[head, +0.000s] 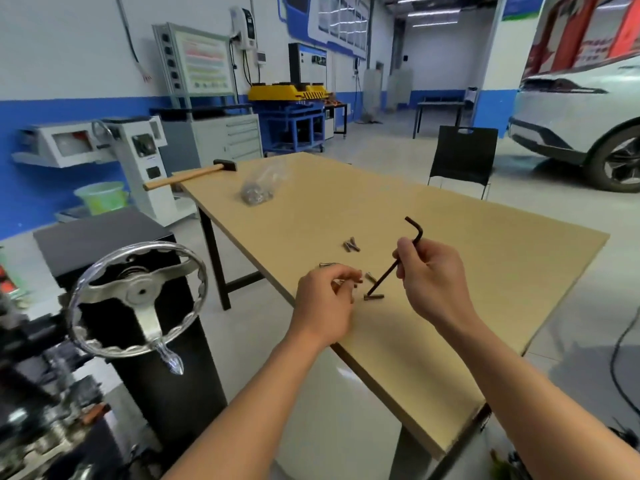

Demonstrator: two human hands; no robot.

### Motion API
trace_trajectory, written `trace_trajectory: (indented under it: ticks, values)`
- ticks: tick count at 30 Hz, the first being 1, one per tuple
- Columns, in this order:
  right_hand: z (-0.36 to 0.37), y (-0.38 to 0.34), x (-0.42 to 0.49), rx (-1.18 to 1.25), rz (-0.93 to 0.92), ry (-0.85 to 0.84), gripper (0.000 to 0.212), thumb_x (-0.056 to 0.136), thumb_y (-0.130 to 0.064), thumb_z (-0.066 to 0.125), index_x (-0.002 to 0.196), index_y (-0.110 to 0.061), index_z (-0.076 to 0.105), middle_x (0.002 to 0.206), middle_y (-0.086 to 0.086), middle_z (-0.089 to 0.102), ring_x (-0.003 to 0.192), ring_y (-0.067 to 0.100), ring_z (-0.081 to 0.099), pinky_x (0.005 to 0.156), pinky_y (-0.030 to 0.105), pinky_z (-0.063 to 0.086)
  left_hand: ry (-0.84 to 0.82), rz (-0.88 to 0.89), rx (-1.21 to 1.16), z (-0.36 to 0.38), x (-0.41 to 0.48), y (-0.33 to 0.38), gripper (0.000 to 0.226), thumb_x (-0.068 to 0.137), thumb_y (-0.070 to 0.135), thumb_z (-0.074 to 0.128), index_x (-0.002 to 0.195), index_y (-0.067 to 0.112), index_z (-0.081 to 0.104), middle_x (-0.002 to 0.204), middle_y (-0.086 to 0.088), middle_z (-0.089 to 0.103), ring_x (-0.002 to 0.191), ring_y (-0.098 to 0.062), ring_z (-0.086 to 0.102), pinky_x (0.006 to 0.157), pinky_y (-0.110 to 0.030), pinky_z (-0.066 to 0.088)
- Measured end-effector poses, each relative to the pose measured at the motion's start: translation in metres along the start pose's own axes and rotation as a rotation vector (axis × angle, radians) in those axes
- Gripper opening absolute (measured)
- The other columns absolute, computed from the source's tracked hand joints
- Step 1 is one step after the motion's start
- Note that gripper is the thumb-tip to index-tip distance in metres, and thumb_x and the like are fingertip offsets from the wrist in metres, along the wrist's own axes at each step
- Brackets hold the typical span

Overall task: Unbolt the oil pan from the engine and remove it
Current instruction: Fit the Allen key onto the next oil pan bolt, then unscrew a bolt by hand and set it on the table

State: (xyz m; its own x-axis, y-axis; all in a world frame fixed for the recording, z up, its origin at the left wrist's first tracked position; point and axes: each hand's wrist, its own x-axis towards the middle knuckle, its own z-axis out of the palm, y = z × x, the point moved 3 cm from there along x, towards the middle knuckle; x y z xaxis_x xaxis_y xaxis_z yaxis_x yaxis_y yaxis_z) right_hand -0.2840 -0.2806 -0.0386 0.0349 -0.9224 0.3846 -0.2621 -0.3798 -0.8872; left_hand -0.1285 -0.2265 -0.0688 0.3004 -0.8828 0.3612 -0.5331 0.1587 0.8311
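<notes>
My right hand (431,275) grips a black L-shaped hex key (414,232) over the wooden table (450,271); its long end points down at a bolt (373,297) lying on the tabletop. My left hand (325,299) hovers at the table's near-left edge with fingers curled, pinching a small bolt (358,280). Other loose bolts (351,244) lie on the table just beyond both hands. Dark metal parts of the engine (38,410) show at the lower left, blurred; I cannot make out the oil pan.
A chrome handwheel (138,299) on a black stand sits left of the table. A hammer (194,174) and a clear bag of hardware (258,188) lie at the table's far end. Beyond stand a black chair (462,157) and a white car (581,116).
</notes>
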Motion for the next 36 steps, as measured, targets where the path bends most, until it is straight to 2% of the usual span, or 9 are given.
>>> trace_trajectory:
  ticks: [6,8,12,15,20,25,30,33,36]
  values:
    - [0.050,-0.068,-0.029,0.048,-0.177,-0.202,0.039,0.103,-0.031,0.051,0.072,-0.013,0.065,0.052,-0.010,0.056,0.045,0.001,0.047,0.045,0.015,0.035,-0.040,0.112,-0.010,-0.094,-0.034,0.016,0.028,0.097,0.025,0.060,0.123,0.030,0.067,0.108,0.028,0.069,0.093,0.005,0.064,0.077,-0.008,0.050]
    - [0.081,-0.106,-0.052,0.042,-0.286,-0.329,0.038,0.103,-0.030,0.051,0.069,-0.018,0.062,0.054,-0.010,0.057,0.048,0.002,0.049,0.048,0.016,0.037,0.009,0.190,0.042,-0.136,-0.053,0.026,0.028,0.094,0.024,0.065,0.121,0.030,0.070,0.103,0.023,0.072,0.086,0.004,0.065,0.072,-0.010,0.050]
    - [0.149,-0.186,-0.119,0.148,-0.534,-0.578,0.034,0.100,-0.030,0.053,0.075,-0.012,0.066,0.064,0.003,0.063,0.059,0.021,0.058,0.056,0.040,0.048,0.287,0.249,0.006,-0.238,-0.115,0.030,0.024,0.092,0.015,0.068,0.105,0.034,0.074,0.094,0.020,0.075,0.081,0.000,0.070,0.071,-0.019,0.056]
    - [0.204,-0.234,-0.178,0.318,-0.684,-0.696,0.031,0.098,-0.028,0.059,0.076,-0.008,0.069,0.064,0.008,0.062,0.060,0.024,0.057,0.056,0.038,0.046,0.524,0.240,0.088,-0.312,-0.173,0.017,0.023,0.091,0.016,0.067,0.105,0.033,0.074,0.094,0.020,0.076,0.086,-0.002,0.072,0.077,-0.021,0.058]
    - [0.285,-0.288,-0.283,0.654,-0.727,-0.741,0.008,0.090,-0.017,0.073,0.083,-0.017,0.076,0.072,-0.005,0.072,0.062,0.010,0.064,0.058,0.013,0.047,0.799,0.182,0.272,-0.407,-0.271,-0.002,0.025,0.092,0.017,0.069,0.106,0.037,0.074,0.090,0.023,0.075,0.079,0.001,0.072,0.067,-0.014,0.056]
    - [0.342,-0.305,-0.356,0.758,-0.765,-0.674,0.004,0.088,-0.022,0.074,0.085,-0.022,0.076,0.068,-0.002,0.068,0.054,0.016,0.060,0.054,0.031,0.050,0.862,0.091,0.405,-0.472,-0.329,-0.023,0.019,0.092,0.021,0.068,0.107,0.027,0.077,0.095,0.016,0.075,0.085,-0.009,0.072,0.069,-0.026,0.058]
    - [0.370,-0.314,-0.392,0.744,-0.872,-0.687,0.018,0.093,-0.024,0.067,0.094,-0.042,0.067,0.077,-0.006,0.069,0.056,0.014,0.062,0.053,0.030,0.048,0.917,-0.023,0.573,-0.521,-0.372,-0.043,0.029,0.087,0.009,0.070,0.106,0.030,0.076,0.098,0.019,0.072,0.090,0.001,0.066,0.074,-0.007,0.048]
    - [0.382,-0.325,-0.403,0.731,-0.897,-0.690,0.013,0.094,-0.026,0.065,0.092,-0.038,0.071,0.076,-0.002,0.068,0.056,0.015,0.062,0.052,0.033,0.047,1.067,-0.159,0.586,-0.548,-0.399,-0.060,0.039,0.090,0.006,0.066,0.103,0.042,0.074,0.102,0.029,0.070,0.095,0.007,0.064,0.072,-0.004,0.046]
    - [0.391,-0.332,-0.411,0.721,-0.888,-0.725,0.011,0.095,-0.028,0.063,0.104,-0.032,0.069,0.077,-0.006,0.069,0.051,0.013,0.060,0.045,0.026,0.045,1.027,-0.246,0.525,-0.555,-0.404,-0.075,0.042,0.090,0.009,0.066,0.112,0.045,0.070,0.107,0.036,0.066,0.105,0.006,0.062,0.085,-0.010,0.047]
